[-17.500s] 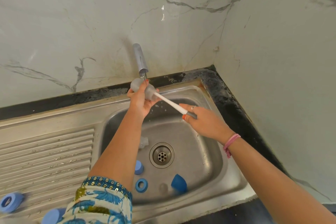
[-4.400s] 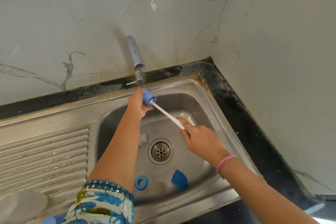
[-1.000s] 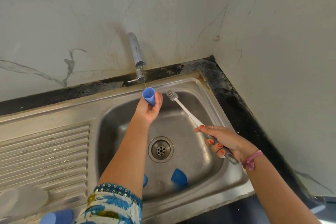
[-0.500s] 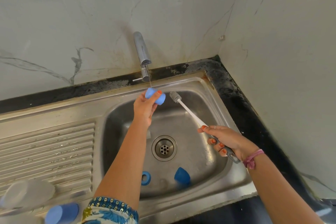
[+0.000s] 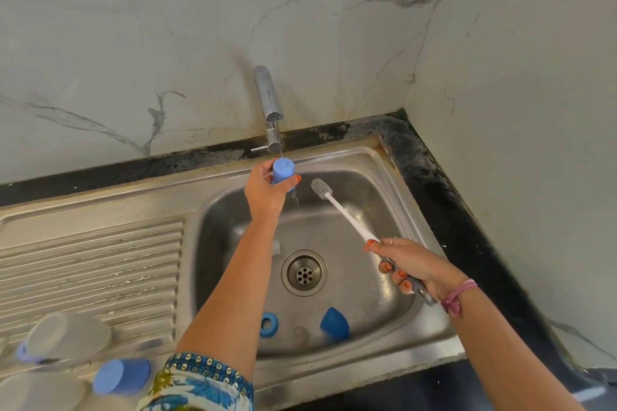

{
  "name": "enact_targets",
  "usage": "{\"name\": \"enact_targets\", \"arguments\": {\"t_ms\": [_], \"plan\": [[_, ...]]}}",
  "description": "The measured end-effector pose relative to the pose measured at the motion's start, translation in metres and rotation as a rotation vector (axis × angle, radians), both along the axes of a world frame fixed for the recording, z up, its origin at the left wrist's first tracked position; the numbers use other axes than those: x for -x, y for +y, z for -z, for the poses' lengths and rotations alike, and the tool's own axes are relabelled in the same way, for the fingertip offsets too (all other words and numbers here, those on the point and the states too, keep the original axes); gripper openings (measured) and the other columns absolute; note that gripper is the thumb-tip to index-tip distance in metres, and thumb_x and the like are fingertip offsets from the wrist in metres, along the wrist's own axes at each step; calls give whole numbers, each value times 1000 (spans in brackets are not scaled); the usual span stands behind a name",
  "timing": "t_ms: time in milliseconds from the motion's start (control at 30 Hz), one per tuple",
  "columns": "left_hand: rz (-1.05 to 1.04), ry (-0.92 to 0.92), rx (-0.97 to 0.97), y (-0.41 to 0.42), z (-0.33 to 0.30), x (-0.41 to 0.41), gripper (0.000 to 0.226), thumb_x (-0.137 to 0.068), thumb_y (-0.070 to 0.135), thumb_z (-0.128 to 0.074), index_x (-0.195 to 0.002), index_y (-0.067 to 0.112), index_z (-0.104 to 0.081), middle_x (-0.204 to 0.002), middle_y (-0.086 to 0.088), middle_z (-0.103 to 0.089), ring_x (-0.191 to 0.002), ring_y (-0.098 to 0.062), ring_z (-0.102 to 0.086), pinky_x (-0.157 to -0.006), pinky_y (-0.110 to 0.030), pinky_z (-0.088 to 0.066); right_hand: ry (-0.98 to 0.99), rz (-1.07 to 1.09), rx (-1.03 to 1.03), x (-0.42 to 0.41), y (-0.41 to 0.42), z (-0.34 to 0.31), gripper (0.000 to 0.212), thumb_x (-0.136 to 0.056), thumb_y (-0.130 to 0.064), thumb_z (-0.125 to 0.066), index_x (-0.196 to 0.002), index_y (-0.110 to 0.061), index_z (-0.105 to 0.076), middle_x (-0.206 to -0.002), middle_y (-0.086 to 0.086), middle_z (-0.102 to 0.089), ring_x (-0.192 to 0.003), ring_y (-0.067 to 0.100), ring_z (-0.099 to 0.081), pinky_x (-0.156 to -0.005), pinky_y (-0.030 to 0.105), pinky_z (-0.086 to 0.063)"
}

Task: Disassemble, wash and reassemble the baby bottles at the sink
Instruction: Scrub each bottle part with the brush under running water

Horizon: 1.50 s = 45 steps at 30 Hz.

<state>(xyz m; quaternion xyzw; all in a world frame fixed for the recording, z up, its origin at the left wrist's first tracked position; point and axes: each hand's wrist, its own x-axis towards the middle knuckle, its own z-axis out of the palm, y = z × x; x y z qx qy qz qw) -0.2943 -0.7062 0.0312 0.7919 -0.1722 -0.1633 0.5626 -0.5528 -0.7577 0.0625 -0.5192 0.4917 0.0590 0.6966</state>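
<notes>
A: Left hand [image 5: 267, 192] up under the tap [image 5: 269, 107], grip closed round a small blue cap [image 5: 283, 170]. Thin stream lands on it, drips fall into the sink [image 5: 394, 337].

B: Right hand [image 5: 414, 265]?

A: Grip wrapped round the handle of the bottle brush [image 5: 344, 212], bristle head held just beside the cap, not touching it.

B: Risks?

A: Wet plastic, fingertip hold. Likely slip: cap drops into the basin near the drain [image 5: 303, 273]. Water striking the closed top can also spray past the rim onto the worktop [image 5: 444, 197].

B: Anything in the basin?

A: Blue ring [image 5: 269, 324] and blue dome cover [image 5: 334, 324] at the near wall, apart from each other. Small pale piece beside the drain, partly behind the forearm, can't identify it. A dropped cap could knock these about.

B: Draining board?

A: Clear bottles [image 5: 66, 334] and another blue cap [image 5: 122, 375] at the near left edge, blurred. They sit close to the sleeve [image 5: 200, 384]; an elbow swing back could roll one off. Can't tell whether they lie or stand.

B: Brush?

A: Long handle, head raised. A careless turn could flick water up the wall [image 5: 500, 110].
</notes>
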Motion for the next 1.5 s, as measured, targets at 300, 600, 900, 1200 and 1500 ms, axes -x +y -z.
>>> {"name": "enact_targets", "arguments": {"t_ms": [300, 600, 900, 1200, 1500], "plan": [[86, -31, -129, 30, -21, 1, 49, -71, 9, -84, -114, 10, -60, -112, -6, -64, -104, -22, -61, -85, -29, -50, 36, -218, 154, -6, 15, -8, 18, -98, -28, -54, -111, -14, -55, -71, 1, -46, -45, 5, -34, -40, 19, -31], [256, -402, -754, 99, -38, -8, 55, -72, 25, -81, -121, 20, -58, -118, -4, -62, -116, -28, -51, -96, -39, -45, 110, -447, 292, -28, 39, -9, 27, -98, -32, -54, -108, -7, -56, -74, 3, -47, -45, 8, -36, -40, 21, -31], [509, -493, -1045, 180, -83, -40, 53, -74, 10, -75, -124, 7, -56, -116, -14, -61, -102, -30, -58, -82, -35, -48, 39, -453, 332, -53, 68, -15, 24, -97, -30, -55, -103, -7, -57, -70, 2, -46, -42, 7, -34, -38, 21, -30], [663, -477, -1569, 226, -86, -60, 32, -71, 31, -82, -86, 16, -59, -72, 4, -49, -101, -23, -65, -73, -31, -43, 12, -447, 322, -67, 104, -15, 20, -98, -28, -55, -101, -9, -58, -66, 1, -45, -41, 8, -34, -36, 21, -30], [650, -433, -1758, 235, -58, -64, 37, -75, 36, -79, -99, 20, -55, -97, 5, -52, -106, -20, -59, -83, -30, -36, 29, -431, 323, -67, 117, -9, 20, -98, -29, -54, -102, -9, -58, -65, -1, -46, -42, 8, -34, -37, 20, -32]]}}
